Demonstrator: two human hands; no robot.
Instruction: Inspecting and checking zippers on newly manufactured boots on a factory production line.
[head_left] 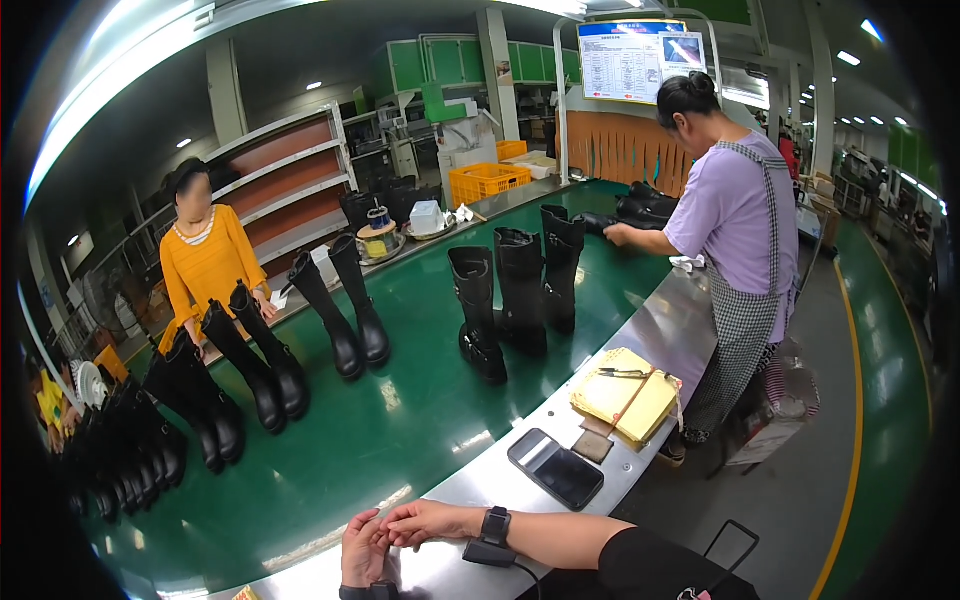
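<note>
My left hand [362, 552] rests on the steel ledge [672, 330] at the bottom of the view, fingers loosely curled and empty. My right hand [428, 521] lies across its fingertips, palm down, also holding nothing; a black wrist device [494, 530] with a cable sits on that forearm. A dark phone [556, 467] lies on the ledge just beyond my hands. Further along are a yellow folder [625, 402] with a pen [622, 373] on top. Three tall black boots [520, 290] stand upright on the green belt [400, 430].
More black boots [345, 305] stand in pairs along the belt to the left. A person in a purple top and checked apron [735, 220] handles a boot [600, 222] at the right. A person in orange [205, 262] stands across the belt. An orange crate [487, 182] and shelving [285, 185] are behind.
</note>
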